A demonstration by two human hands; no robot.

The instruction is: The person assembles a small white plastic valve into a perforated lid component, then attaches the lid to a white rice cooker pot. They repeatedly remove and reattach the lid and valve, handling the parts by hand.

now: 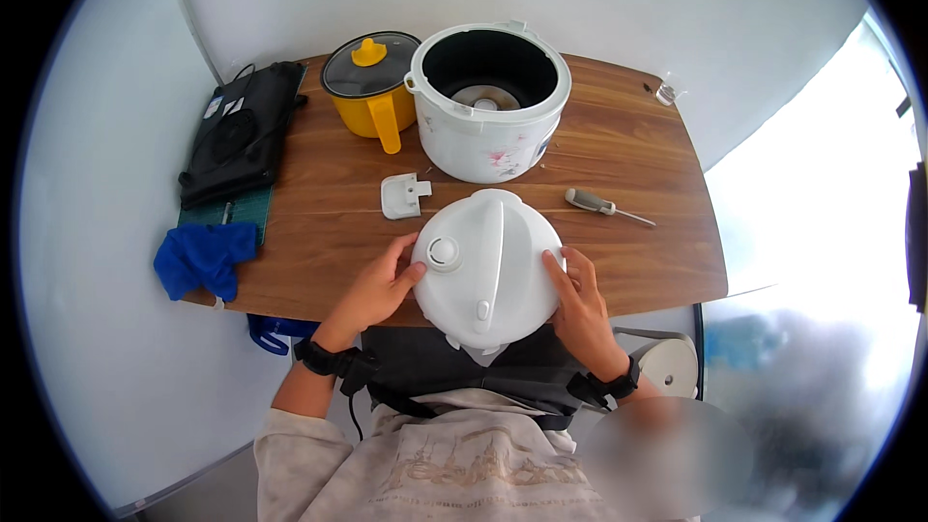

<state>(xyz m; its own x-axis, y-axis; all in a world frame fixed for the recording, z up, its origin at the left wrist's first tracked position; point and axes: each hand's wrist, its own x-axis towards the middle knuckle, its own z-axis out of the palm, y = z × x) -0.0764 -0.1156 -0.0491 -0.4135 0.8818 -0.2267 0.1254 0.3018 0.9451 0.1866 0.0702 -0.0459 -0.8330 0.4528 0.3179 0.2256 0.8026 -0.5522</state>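
A round white rice cooker lid point(522, 271) is held between my two hands at the table's front edge, its outer side with the raised handle bar and round steam vent facing up. My left hand point(379, 282) grips its left rim, fingers partly hidden beneath. On the opposite rim, my right hand point(580, 304) has its thumb on top and its fingers along the side. Beyond the lid stands the white rice cooker body point(464, 140), uncovered, with its dark inside and round heating plate showing. A small white plastic part point(398, 197) lies left of the lid.
A grey-handled screwdriver point(592, 201) lies to the right. The yellow pot point(360, 116) with a glass lid stands beside the cooker body. At the left are a black appliance point(232, 140) and a blue cloth point(198, 259). A small clear object point(667, 94) sits near the far right edge.
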